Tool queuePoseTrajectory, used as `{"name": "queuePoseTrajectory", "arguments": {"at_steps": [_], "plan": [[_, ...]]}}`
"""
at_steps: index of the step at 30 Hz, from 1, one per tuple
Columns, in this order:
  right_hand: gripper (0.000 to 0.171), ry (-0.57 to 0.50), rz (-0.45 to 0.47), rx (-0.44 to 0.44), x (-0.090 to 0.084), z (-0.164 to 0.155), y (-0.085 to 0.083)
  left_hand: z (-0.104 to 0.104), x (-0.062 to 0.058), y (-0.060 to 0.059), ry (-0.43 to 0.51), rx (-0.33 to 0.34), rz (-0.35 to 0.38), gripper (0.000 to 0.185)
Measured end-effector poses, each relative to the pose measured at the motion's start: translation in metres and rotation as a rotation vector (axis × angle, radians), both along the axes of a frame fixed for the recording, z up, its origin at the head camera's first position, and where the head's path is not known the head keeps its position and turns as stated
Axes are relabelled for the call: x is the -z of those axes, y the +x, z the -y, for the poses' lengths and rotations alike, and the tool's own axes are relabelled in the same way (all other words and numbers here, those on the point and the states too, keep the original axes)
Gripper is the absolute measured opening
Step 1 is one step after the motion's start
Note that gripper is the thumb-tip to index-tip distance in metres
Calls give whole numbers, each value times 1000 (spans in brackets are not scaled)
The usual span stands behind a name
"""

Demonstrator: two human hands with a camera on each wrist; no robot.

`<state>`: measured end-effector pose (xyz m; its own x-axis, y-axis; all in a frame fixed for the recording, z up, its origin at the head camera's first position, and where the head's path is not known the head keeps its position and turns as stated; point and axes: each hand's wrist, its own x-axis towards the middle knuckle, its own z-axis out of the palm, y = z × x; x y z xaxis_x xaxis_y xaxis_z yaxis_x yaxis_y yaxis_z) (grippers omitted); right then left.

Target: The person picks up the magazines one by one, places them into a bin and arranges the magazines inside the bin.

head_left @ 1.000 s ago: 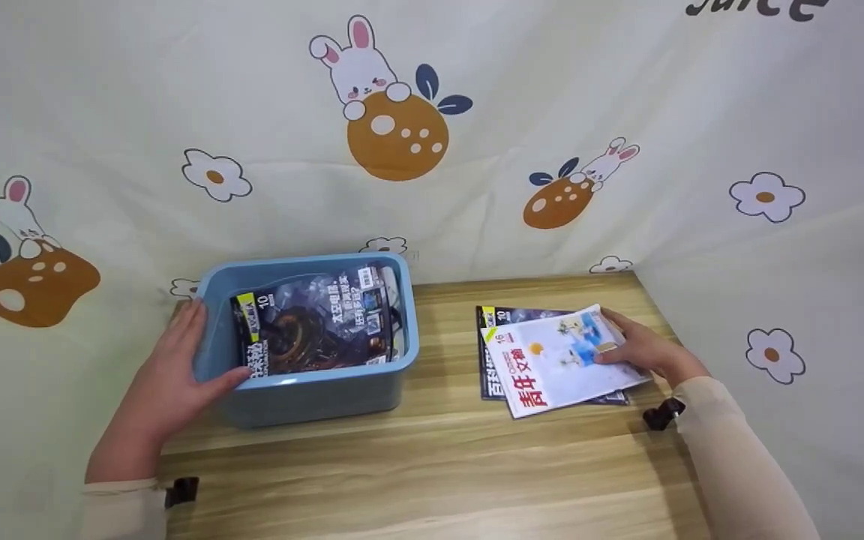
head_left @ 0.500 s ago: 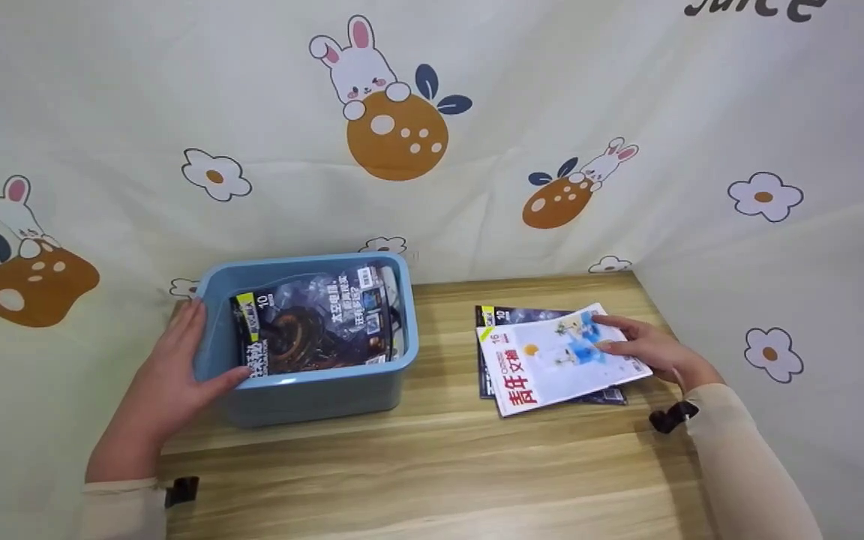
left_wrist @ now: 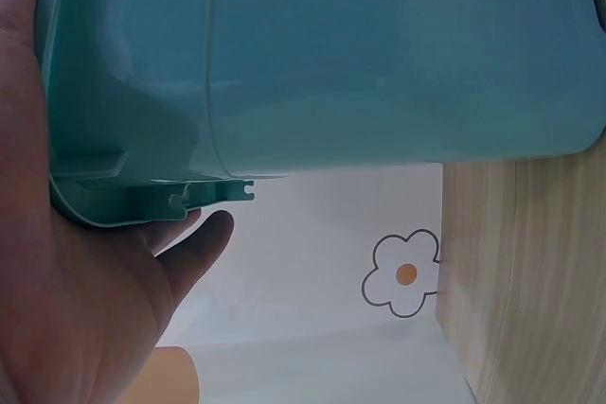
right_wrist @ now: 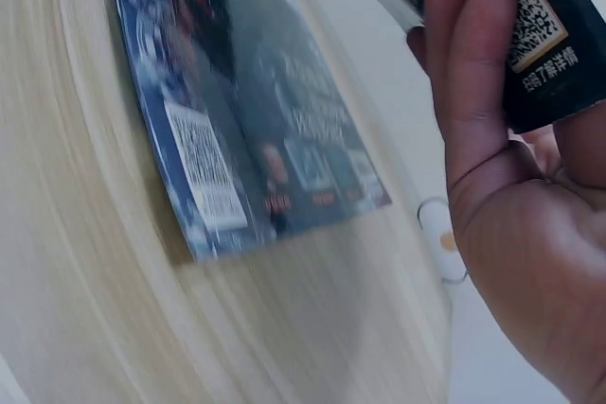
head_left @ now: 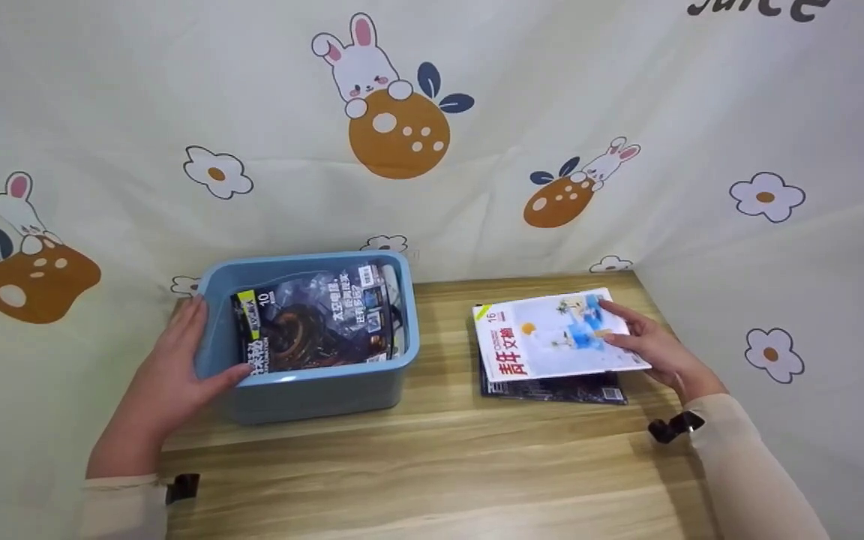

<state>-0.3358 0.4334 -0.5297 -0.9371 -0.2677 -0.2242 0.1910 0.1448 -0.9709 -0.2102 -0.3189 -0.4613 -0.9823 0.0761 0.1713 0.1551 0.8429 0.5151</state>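
I have my right hand (head_left: 646, 346) on the white magazine (head_left: 552, 335), its fingers (right_wrist: 473, 73) curled under the right edge with the thumb on the cover, so the magazine is pinched and raised clear of what lies beneath. Directly below those fingers the dark magazine (head_left: 552, 388) lies flat on the desk (head_left: 439, 465); in the right wrist view I see its cover well under the lifted one, the two apart.

My left hand (head_left: 166, 375) rests against the left end of the blue bin (head_left: 312, 394), fingers nearly straight along its outer wall and the thumb hooked over the near rim. In the left wrist view the palm lies against the bin's wall and rim. Just past the thumb, another dark magazine (head_left: 312, 326) lies tilted inside the bin, leaning toward the far wall.
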Motion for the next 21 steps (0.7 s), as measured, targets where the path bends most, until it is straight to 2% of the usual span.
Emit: {"name": "queuePoseTrajectory", "arguments": {"at_steps": [11,21], "plan": [[78,-109,-57,59,-17,33,3,0,-1,0,36,23,-29,122],[78,-211,-45,81,-37,56,6,0,0,0,24,13,-23,122]]}}
